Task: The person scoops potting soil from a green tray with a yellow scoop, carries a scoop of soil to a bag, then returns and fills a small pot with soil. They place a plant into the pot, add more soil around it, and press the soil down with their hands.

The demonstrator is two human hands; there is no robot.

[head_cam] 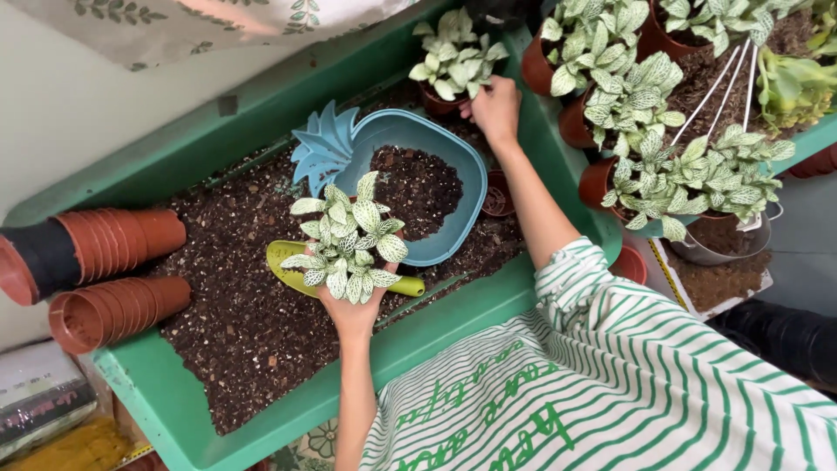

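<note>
White-veined plant (346,235) cupped above left hand (351,312)'s closed fingers; right hand (494,109) gripping potted plant (455,61).

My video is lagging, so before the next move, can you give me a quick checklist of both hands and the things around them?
1. Left hand holds the white-veined plant from below: ok.
2. Right hand has a grip on the potted plant: cannot tell; it is at the leaves and pot.
3. Blue pineapple-shaped dish holds soil and lies in the green tray: ok.
4. Yellow-green trowel lies free on the soil: ok.
5. Stacked terracotta pots are upright: not ok, they lie on their sides.
</note>
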